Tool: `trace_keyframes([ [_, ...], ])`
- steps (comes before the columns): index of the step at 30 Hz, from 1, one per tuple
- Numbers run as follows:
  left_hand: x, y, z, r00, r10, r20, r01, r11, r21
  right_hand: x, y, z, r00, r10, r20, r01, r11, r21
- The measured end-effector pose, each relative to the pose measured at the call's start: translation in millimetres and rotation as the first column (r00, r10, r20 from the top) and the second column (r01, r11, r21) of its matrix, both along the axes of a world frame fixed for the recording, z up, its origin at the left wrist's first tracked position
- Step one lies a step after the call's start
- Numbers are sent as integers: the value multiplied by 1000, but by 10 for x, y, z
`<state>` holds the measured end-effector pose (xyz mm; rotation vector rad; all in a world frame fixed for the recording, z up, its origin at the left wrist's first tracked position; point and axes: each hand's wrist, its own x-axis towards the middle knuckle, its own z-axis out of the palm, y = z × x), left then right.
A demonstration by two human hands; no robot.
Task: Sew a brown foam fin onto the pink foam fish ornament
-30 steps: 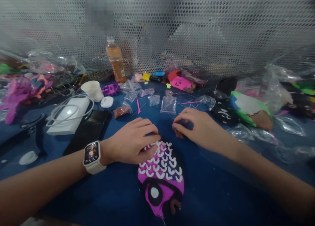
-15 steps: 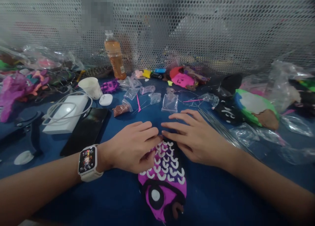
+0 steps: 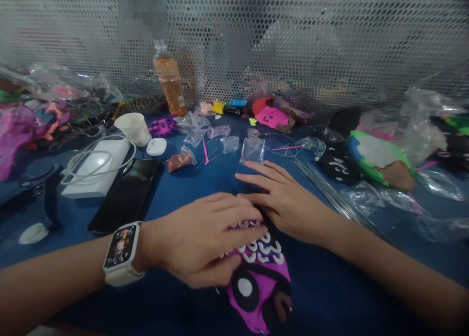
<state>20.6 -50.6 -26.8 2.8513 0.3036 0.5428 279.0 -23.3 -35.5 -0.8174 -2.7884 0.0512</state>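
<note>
A clay fish [image 3: 262, 272] in purple and black lies on the blue table in front of me. It has white curved scales, a large round eye and brown lips. My left hand [image 3: 210, 238], with a watch on the wrist, lies across its scaled body; the fingers are stretched out flat, and the thumb rests near the eye. Beyond it, my right hand [image 3: 286, 199] is spread with the palm down at the fish's far end, a few fingertips close to the left hand's knuckles. The fish's far end is hidden under both hands.
A phone [image 3: 126, 197], a white box [image 3: 97, 170] with a cable and a paper cup [image 3: 132, 128] stand at left. Farther back is a drink bottle [image 3: 170, 84]. Small clear bags [image 3: 252, 149] and a pink tool [image 3: 205, 152] lie ahead; metal wires [image 3: 330, 192] lie at right.
My left hand has slid right and nearer, its curled fingers now laid out over the scales. The fish has shifted slightly right and nearer. My right hand has hardly moved.
</note>
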Motion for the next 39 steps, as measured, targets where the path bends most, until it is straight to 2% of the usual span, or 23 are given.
trace_keyframes([
  [4, 51, -104, -54, 991, -100, -85, 90, 989, -114, 41, 33, -16, 999, 23, 24, -23, 1000, 16],
  [9, 63, -106, -109, 977, -137, -161, 117, 985, -128, 29, 51, -18, 997, 33, 69, -37, 998, 58],
  [13, 66, -103, -116, 983, -130, -132, 112, 984, -138, -7, 62, -35, 990, 76, 116, -86, 993, 86],
  [20, 84, -123, -132, 989, -112, -101, 101, 989, -107, -5, 77, -98, 996, 88, -27, -85, 992, 95],
  [26, 82, -108, -112, 984, -128, -126, 116, 988, -98, 3, 27, -68, 978, -24, -208, 55, 988, 146],
  [29, 80, -101, -108, 985, -134, -106, 124, 987, -101, 38, 13, 12, 951, -218, -218, 255, 954, 158],
  [32, 76, -91, -113, 986, -151, -72, 143, 984, -104, 95, 11, 98, 916, -383, -119, 394, 915, 83],
  [36, 74, -78, -133, 985, -163, -50, 157, 982, -105, 167, 5, 172, 927, -374, -31, 366, 920, -141],
  [38, 74, -74, -143, 984, -170, -46, 165, 981, -100, 177, 0, 196, 920, -387, -60, 357, 892, -279],
  [39, 74, -73, -145, 984, -172, -45, 167, 981, -99, 169, 0, 204, 907, -410, -93, 350, 860, -372],
])
